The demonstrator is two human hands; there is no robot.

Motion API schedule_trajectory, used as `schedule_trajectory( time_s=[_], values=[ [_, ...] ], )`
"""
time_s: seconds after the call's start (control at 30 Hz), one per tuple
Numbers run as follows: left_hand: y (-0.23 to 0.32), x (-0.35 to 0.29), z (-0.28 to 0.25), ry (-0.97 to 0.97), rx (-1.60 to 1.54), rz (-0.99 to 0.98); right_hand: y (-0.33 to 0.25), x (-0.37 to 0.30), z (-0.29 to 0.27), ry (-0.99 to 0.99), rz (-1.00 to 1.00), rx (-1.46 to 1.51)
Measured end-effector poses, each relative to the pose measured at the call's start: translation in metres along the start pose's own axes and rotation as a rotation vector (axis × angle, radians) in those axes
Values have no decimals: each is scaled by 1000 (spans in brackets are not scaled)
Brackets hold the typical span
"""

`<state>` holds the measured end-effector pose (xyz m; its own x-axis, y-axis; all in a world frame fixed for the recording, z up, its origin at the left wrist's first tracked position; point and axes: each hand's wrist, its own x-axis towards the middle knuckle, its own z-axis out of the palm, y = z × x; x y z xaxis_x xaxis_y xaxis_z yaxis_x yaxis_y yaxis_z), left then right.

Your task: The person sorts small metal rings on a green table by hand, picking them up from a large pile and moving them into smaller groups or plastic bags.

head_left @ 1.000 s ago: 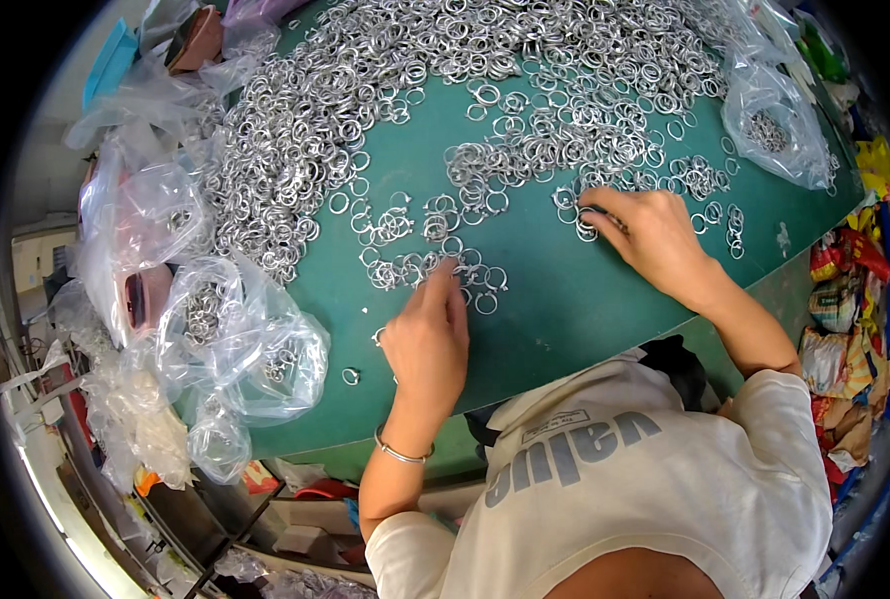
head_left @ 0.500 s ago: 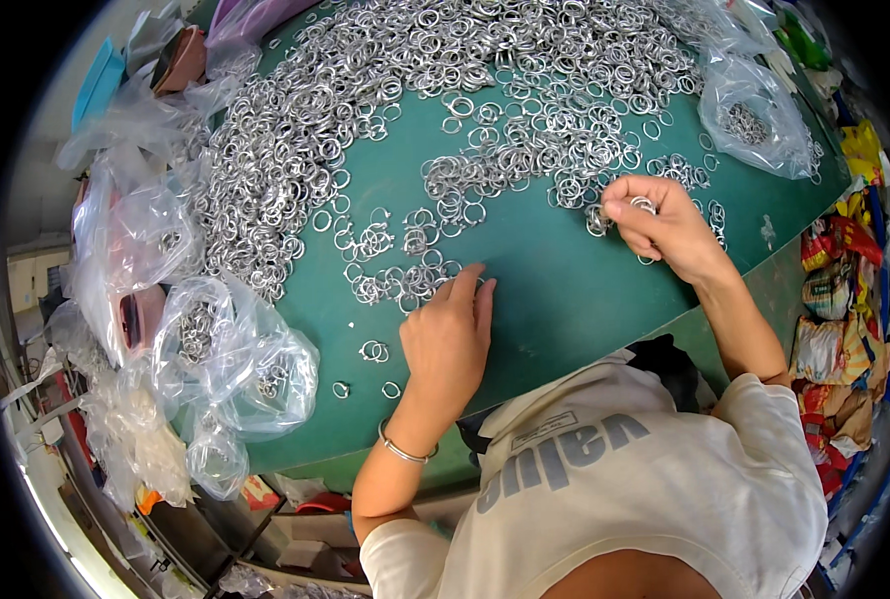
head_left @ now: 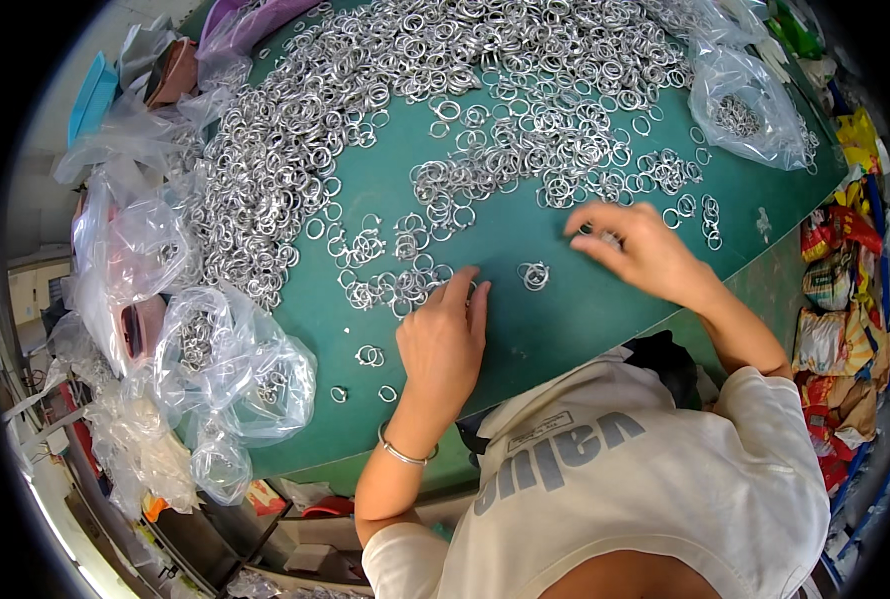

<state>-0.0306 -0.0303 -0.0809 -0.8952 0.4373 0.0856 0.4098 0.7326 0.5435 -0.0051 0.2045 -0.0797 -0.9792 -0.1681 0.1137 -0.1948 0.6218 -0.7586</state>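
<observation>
Many silvery metal rings, some with small protruding tabs, lie on a green tabletop (head_left: 525,349). My left hand (head_left: 440,334) rests on the table beside a small cluster of rings (head_left: 402,290), index finger and thumb apart; its other fingertips are partly hidden. My right hand (head_left: 654,255) hovers to the right, blurred, its fingers curled and a few rings (head_left: 612,240) showing inside them. Between my hands sits a small bunch of rings (head_left: 534,276). Just beyond, a loose band of rings (head_left: 505,160) stretches across the table.
A large heap of rings (head_left: 385,60) curves along the far and left sides. Clear plastic bags holding rings stand at the left (head_left: 235,364) and far right (head_left: 749,110). Colourful packages (head_left: 834,309) line the right, past the table edge. A blue bin (head_left: 90,100) stands far left.
My right hand has moved slightly left and toward me, away from the ring band. A small bunch of rings now lies on the table between my hands. My left hand has hardly moved.
</observation>
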Motion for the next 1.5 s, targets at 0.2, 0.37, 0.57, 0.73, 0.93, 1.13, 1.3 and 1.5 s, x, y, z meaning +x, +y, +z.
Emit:
schedule_trajectory(
  time_s=[0.2,0.37,0.57,0.73,0.93,1.13,1.3,1.5],
  values=[
    [12,3,11,-81,-46,110,-2,-14,-3,-7,192,-515],
    [15,7,21,-124,-28,151,1,-6,1,145,138,-288],
    [6,8,16,-127,-125,22,-11,-11,-2,-61,127,-260],
    [7,8,9,133,-331,-11,-11,-12,10,-40,97,-206],
    [0,11,-1,78,-452,-94,-16,3,-2,-79,387,453],
    [-5,12,-4,-48,-412,-122,-10,9,-13,-172,173,107],
    [-3,32,-13,-86,-264,-17,-6,18,-19,-7,198,-218],
    [-5,86,9,18,314,12,-7,14,22,2,64,-511]
  ],
)
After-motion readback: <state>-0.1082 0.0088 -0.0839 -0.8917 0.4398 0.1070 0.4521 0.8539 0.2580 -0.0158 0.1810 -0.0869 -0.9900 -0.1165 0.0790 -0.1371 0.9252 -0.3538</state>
